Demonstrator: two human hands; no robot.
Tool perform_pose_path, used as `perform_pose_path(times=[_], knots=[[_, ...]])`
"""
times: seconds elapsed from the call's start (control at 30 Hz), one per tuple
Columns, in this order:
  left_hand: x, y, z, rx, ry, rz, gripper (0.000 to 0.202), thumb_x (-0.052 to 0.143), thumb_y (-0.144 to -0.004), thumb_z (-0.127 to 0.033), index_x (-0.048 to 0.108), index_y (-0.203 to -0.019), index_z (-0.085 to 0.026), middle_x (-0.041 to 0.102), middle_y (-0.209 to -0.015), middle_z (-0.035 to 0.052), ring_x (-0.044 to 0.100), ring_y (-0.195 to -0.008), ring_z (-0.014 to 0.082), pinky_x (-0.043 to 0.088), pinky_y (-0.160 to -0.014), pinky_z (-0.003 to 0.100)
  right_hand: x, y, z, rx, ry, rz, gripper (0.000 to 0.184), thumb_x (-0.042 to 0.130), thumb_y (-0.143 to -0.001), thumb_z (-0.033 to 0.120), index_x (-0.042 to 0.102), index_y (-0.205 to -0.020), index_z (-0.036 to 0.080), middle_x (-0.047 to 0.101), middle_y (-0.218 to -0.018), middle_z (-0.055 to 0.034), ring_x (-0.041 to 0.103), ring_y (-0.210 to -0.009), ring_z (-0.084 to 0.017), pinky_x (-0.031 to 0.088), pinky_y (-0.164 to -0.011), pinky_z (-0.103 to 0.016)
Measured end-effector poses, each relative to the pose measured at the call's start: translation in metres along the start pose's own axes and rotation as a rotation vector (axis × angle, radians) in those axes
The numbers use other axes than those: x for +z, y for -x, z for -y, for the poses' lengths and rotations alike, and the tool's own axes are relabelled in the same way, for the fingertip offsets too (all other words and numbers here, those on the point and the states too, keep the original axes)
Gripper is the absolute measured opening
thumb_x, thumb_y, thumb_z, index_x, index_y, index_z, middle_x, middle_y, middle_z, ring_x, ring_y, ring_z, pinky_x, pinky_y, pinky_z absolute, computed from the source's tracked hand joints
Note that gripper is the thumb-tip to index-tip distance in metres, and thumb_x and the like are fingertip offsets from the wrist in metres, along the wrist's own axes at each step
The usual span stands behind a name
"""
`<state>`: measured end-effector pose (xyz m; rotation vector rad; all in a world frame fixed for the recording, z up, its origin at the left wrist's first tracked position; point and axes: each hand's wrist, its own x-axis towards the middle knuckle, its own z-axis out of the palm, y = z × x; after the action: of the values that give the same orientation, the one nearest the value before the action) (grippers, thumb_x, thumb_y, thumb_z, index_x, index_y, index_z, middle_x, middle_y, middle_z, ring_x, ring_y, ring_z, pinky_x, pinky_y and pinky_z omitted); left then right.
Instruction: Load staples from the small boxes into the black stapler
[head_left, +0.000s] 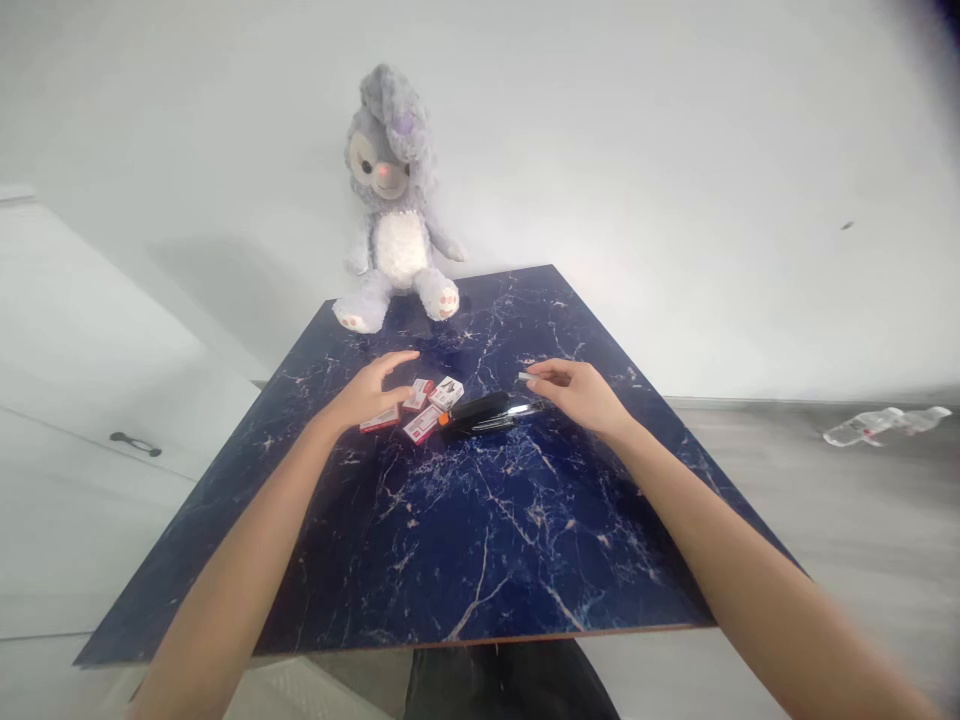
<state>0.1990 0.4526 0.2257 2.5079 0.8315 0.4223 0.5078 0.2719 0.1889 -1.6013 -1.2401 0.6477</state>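
Between my two hands, several small red-and-white boxes (422, 426) lie bunched on the table. One box (448, 390) shows a picture of a dark item on its white top. Against their right side rests a black stapler-like tool (480, 410) with an orange part and a shiny metal end. My left hand (367, 392) is just over the leftmost box (381, 420), thumb and fingers apart, holding nothing. Right of the tool, my right hand (577, 390) pinches a small pale strip (525, 377) at its fingertips; its exact kind is too small to tell.
The dark blue marble-patterned table (480, 540) stands near a pale wall. A grey plush toy (397, 240) sits at its far edge. To the left is a white cabinet with a dark handle (135, 443). Clear plastic bottles (870, 428) lie on the floor to the right.
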Motion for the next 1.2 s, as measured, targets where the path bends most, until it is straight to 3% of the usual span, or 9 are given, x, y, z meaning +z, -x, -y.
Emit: perform_pose_path(times=[0.1, 0.2, 0.3, 0.43, 0.67, 0.8, 0.9, 1.03, 1.2], knots=[[0.025, 0.022, -0.027, 0.097, -0.003, -0.201, 0.042, 0.057, -0.094, -0.04, 0.059, -0.134, -0.026, 0.062, -0.137, 0.0075, 0.056, -0.127, 0.0274, 0.044, -0.108, 0.047, -0.008, 0.001, 0.004, -0.075, 0.161, 0.098, 0.027, 0.066, -0.087, 0.042, 0.075, -0.106, 0.025, 0.075, -0.11, -0.0053, 0.071, -0.096, -0.024, 0.055, -0.089, -0.041], [0.054, 0.037, -0.045, 0.254, -0.068, -0.195, 0.039, 0.062, -0.093, -0.037, 0.06, -0.13, -0.025, 0.066, -0.13, 0.0083, 0.058, -0.122, 0.0269, 0.045, -0.106, 0.047, -0.011, 0.001, 0.003, -0.145, 0.277, 0.184, 0.023, 0.062, -0.09, 0.037, 0.075, -0.105, 0.026, 0.074, -0.111, -0.004, 0.07, -0.095, -0.023, 0.055, -0.089, -0.041], [0.072, 0.04, -0.046, 0.326, -0.101, -0.233, 0.029, 0.061, -0.095, -0.033, 0.063, -0.123, -0.025, 0.069, -0.121, 0.0072, 0.062, -0.115, 0.0256, 0.046, -0.104, 0.048, -0.01, 0.001, -0.001, -0.204, 0.373, 0.261, 0.02, 0.062, -0.091, 0.035, 0.074, -0.103, 0.025, 0.074, -0.111, -0.0034, 0.068, -0.096, -0.022, 0.054, -0.088, -0.04], [0.077, 0.036, -0.038, 0.355, -0.086, -0.281, 0.025, 0.061, -0.096, -0.029, 0.064, -0.121, -0.025, 0.07, -0.119, 0.0066, 0.063, -0.111, 0.0238, 0.048, -0.101, 0.046, -0.006, 0.002, -0.002, -0.221, 0.448, 0.349, 0.018, 0.061, -0.092, 0.032, 0.075, -0.102, 0.025, 0.075, -0.104, -0.0027, 0.068, -0.09, -0.021, 0.054, -0.083, -0.037], [0.076, 0.039, -0.036, 0.31, -0.088, -0.243, 0.029, 0.062, -0.096, -0.029, 0.063, -0.124, -0.027, 0.07, -0.12, 0.0054, 0.06, -0.115, 0.0237, 0.046, -0.104, 0.046, -0.013, 0.003, 0.003, -0.216, 0.509, 0.328, 0.028, 0.064, -0.089, 0.032, 0.073, -0.115, 0.027, 0.074, -0.115, -0.0038, 0.07, -0.095, -0.022, 0.055, -0.086, -0.039], [0.076, 0.041, -0.034, 0.183, -0.149, -0.188, 0.047, 0.069, -0.09, -0.034, 0.058, -0.134, -0.028, 0.066, -0.127, 0.0087, 0.055, -0.124, 0.0298, 0.044, -0.106, 0.05, -0.013, 0.013, 0.013, -0.066, 0.558, 0.249, 0.06, 0.066, -0.086, 0.034, 0.053, -0.143, 0.022, 0.076, -0.107, -0.0093, 0.072, -0.09, -0.027, 0.057, -0.082, -0.043], [0.075, 0.04, -0.035, 0.121, -0.136, -0.173, 0.051, 0.072, -0.088, -0.033, 0.057, -0.136, -0.028, 0.063, -0.13, 0.0103, 0.056, -0.123, 0.03, 0.045, -0.106, 0.049, 0.014, 0.03, 0.024, -0.024, 0.633, 0.215, 0.076, 0.061, -0.086, 0.027, 0.033, -0.156, 0.016, 0.076, -0.095, -0.012, 0.071, -0.078, -0.027, 0.056, -0.072, -0.041], [0.072, 0.039, -0.038, 0.121, -0.1, -0.18, 0.054, 0.076, -0.084, -0.03, 0.058, -0.135, -0.027, 0.064, -0.127, 0.0099, 0.059, -0.12, 0.0295, 0.048, -0.103, 0.047, 0.057, 0.048, 0.029, -0.233, 0.764, 0.161, 0.095, 0.053, -0.083, 0.015, -0.001, -0.161, 0.011, 0.072, -0.091, -0.0141, 0.068, -0.09, -0.032, 0.054, -0.075, -0.041], [0.082, 0.042, -0.051, 0.151, -0.114, -0.219, 0.057, 0.078, -0.082, -0.034, 0.058, -0.134, -0.026, 0.068, -0.121, 0.0096, 0.061, -0.115, 0.0307, 0.049, -0.1, 0.049, 0.067, 0.039, 0.014, -0.419, 0.671, 0.174, 0.1, 0.049, -0.079, 0.014, -0.01, -0.16, 0.008, 0.068, -0.117, -0.0183, 0.047, -0.132, -0.035, 0.05, -0.099, -0.048]])
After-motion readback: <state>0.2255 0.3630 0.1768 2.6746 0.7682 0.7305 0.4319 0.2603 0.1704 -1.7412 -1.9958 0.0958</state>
